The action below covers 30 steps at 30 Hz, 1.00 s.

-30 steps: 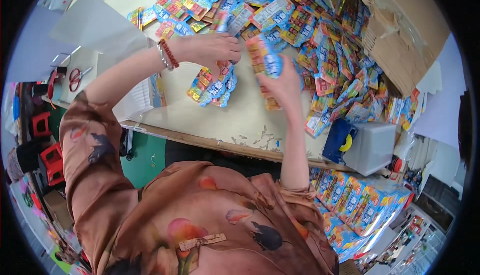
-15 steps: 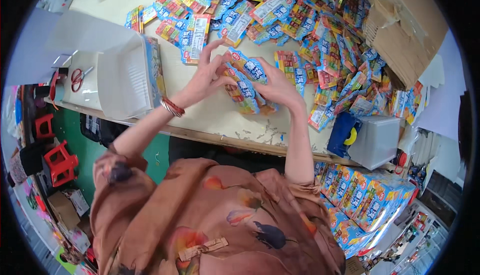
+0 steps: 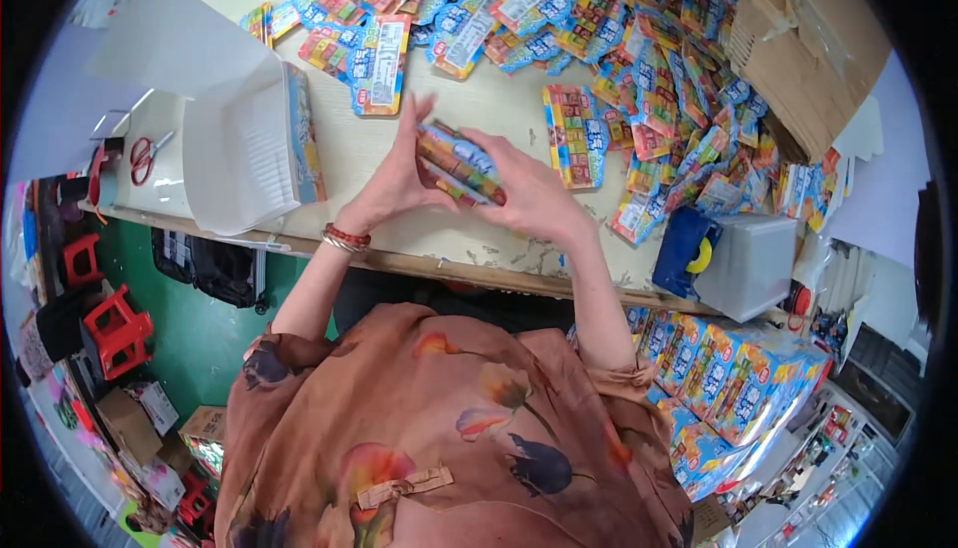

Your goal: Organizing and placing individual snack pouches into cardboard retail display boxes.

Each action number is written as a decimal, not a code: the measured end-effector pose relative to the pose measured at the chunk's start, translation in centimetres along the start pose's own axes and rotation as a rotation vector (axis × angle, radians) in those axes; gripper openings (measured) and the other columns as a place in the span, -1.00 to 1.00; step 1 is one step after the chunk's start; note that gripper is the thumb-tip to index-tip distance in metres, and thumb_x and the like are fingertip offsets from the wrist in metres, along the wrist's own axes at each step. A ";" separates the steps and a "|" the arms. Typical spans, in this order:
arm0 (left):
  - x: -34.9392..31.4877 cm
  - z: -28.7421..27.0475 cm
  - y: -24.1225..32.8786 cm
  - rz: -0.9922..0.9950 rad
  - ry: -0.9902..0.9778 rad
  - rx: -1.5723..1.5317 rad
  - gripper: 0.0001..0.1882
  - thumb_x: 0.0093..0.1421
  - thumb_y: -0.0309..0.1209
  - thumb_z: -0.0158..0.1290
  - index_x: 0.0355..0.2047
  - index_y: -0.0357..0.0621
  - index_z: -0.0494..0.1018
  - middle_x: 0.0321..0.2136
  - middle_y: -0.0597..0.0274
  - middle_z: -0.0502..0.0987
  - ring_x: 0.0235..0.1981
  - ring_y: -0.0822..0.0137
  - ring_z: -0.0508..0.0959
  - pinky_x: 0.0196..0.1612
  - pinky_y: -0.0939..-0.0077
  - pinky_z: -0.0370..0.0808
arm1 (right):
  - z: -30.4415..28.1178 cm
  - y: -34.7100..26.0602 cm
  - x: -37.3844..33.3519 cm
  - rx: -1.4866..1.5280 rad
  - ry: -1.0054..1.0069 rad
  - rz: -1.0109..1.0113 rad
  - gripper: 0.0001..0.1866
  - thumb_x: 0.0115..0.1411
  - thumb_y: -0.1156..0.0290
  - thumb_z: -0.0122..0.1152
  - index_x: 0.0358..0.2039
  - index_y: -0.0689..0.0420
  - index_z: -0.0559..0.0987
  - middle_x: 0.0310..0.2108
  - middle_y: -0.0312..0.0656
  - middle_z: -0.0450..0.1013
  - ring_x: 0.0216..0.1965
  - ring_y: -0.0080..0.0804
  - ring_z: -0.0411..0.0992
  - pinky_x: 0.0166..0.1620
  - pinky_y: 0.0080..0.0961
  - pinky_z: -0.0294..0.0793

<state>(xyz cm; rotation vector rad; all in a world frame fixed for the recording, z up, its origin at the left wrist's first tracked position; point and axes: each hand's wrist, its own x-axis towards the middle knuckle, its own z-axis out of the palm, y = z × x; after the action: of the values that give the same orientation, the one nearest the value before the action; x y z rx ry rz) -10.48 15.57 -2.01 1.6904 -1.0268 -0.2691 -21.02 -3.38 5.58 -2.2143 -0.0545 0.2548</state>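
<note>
Left hand [image 3: 397, 177] cupped, right hand [image 3: 536, 192] curled, packets [image 3: 459, 163] seemingly between

Glossy plastic-looking packets [image 3: 654, 99], matt cardboard [image 3: 813, 64], satiny cloth shirt [image 3: 429, 428], smooth plastic stool [image 3: 118, 333], rough wooden table edge [image 3: 499, 279]

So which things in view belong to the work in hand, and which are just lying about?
In the work:
held packets, between left hand and right hand
heaped packets
open box, probably

Lying about, seemingly:
red-handled scissors
red stool
black bag
</note>
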 end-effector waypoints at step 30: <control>-0.6 -0.3 1.2 -0.187 -0.094 0.047 0.38 -0.31 -0.30 0.51 0.37 -0.08 -0.25 0.19 0.02 0.19 0.24 0.14 0.20 0.18 0.28 0.34 | 2.6 6.6 -3.6 0.248 0.792 0.184 -0.90 0.09 0.55 0.23 -0.35 0.21 0.64 -0.23 -0.08 0.51 -0.01 -0.37 0.39 0.06 -0.43 0.33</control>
<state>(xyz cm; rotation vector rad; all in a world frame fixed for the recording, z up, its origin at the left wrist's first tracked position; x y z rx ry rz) -11.23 16.23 -1.05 1.8340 -0.9500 -0.4524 -25.40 -5.80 -0.58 -1.9295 0.5810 -0.4997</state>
